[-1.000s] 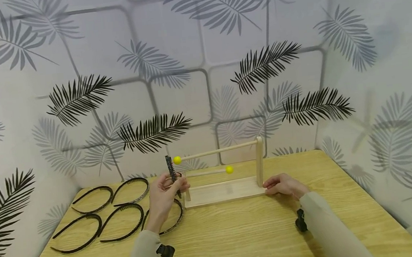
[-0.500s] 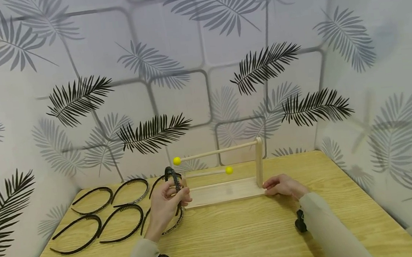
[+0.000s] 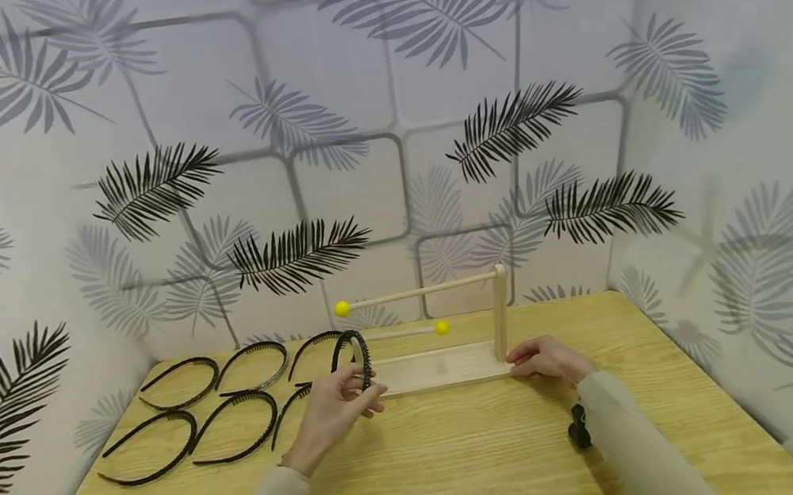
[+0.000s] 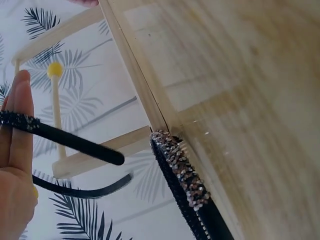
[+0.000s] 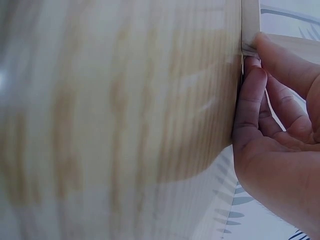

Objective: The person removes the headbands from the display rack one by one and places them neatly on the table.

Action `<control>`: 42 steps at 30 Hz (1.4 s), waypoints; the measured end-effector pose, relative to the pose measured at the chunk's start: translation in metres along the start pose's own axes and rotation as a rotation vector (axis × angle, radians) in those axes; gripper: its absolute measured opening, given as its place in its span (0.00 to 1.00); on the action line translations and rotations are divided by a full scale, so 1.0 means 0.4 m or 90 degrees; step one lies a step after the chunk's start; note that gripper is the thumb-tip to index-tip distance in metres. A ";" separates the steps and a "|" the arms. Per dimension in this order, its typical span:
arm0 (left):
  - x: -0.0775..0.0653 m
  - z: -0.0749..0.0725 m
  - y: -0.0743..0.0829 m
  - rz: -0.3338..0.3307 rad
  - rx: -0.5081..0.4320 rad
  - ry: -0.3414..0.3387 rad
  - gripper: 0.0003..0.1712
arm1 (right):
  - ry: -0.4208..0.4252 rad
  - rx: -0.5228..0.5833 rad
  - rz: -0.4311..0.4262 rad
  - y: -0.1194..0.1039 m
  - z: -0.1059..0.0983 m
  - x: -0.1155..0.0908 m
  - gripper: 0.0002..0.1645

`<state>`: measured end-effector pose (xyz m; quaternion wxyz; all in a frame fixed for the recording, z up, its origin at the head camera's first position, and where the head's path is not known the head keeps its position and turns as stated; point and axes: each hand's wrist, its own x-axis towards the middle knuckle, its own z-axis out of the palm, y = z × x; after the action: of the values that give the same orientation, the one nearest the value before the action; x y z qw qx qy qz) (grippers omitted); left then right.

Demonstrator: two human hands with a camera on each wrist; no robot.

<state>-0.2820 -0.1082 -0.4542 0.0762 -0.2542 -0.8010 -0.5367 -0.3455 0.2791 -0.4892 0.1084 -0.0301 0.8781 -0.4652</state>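
My left hand (image 3: 340, 408) pinches a black toothed headband (image 3: 366, 358) between thumb and fingers, arch upward, by the left end of a wooden stand (image 3: 437, 367). In the left wrist view, dark sequins cover the held headband (image 4: 22, 121) where it crosses the fingers. The stand has a flat base, an upright post (image 3: 499, 313) at the right, and two horizontal rods tipped with yellow balls; the upper ball (image 3: 341, 308) faces left, the lower ball (image 3: 442, 327) right. My right hand (image 3: 547, 359) grips the right end of the base with thumb and fingertips.
Several black headbands, such as the front left one (image 3: 193, 438), lie in two rows on the left of the wood-grain table (image 3: 460, 464). A sequined headband (image 4: 180, 170) lies near the stand's left end, partly behind my left hand. A leaf-patterned wall (image 3: 388, 160) stands behind.
My left hand has lowered the headband from beside the upper yellow ball, turning it from edge-on to show its arch, and shifted slightly right. The right hand keeps its place on the base.
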 end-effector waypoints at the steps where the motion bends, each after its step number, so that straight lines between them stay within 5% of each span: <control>1: -0.001 0.003 -0.002 0.013 0.016 0.004 0.10 | 0.000 -0.002 -0.001 0.001 0.000 0.000 0.16; 12: -0.031 0.020 0.011 0.152 0.077 0.039 0.08 | -0.001 -0.002 -0.008 0.001 -0.002 0.001 0.15; 25: -0.027 0.016 0.027 0.191 0.146 -0.112 0.08 | -0.007 0.012 -0.009 0.001 -0.003 0.000 0.16; 42: -0.010 0.021 0.031 0.066 0.244 -0.353 0.09 | -0.035 0.026 -0.036 0.000 -0.014 -0.005 0.15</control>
<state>-0.2714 -0.0983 -0.4489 -0.0707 -0.4119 -0.8635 -0.2824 -0.3447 0.2840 -0.4857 0.1196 -0.0653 0.8640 -0.4847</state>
